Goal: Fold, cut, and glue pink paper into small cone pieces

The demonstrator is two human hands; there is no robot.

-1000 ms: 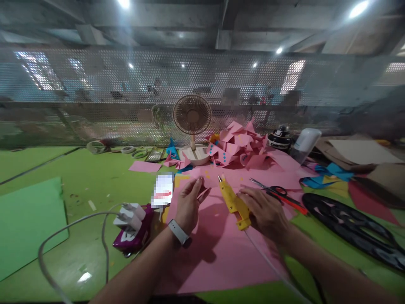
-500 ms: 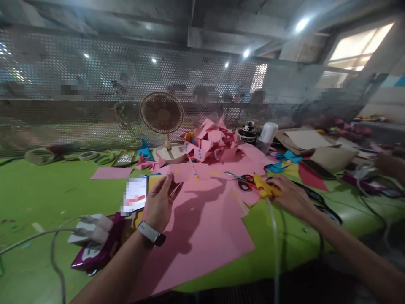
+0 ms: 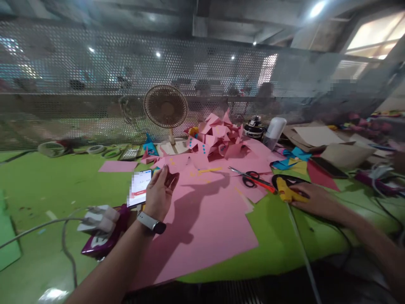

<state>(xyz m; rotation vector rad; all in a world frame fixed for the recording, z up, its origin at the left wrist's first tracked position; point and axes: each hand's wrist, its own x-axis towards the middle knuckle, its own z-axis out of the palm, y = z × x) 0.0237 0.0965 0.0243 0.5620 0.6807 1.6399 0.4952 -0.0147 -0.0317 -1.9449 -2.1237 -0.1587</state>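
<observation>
My right hand [image 3: 316, 202] rests on the green table at the right, its fingers wrapped round a yellow glue gun [image 3: 286, 193] whose white cord [image 3: 302, 249] runs toward me. My left hand [image 3: 160, 192] is raised over the big pink paper sheet [image 3: 205, 223], fingers curled, pinching a small pink paper piece [image 3: 172, 179]. A phone [image 3: 140, 192] with a lit screen lies just left of that hand. Scissors [image 3: 253, 178] with black and red handles lie on the pink paper between the hands.
A small fan [image 3: 166, 112] stands at the back beside a heap of folded pink paper pieces [image 3: 218, 137]. A purple power strip [image 3: 101, 238] with white plugs lies at the left. Tape rolls [image 3: 50, 148], a white bottle [image 3: 274, 132] and coloured paper scraps [image 3: 295, 162] line the back and right.
My right hand carried the glue gun from the middle of the pink sheet to the right, past the scissors. The view swung right. My left hand kept its place.
</observation>
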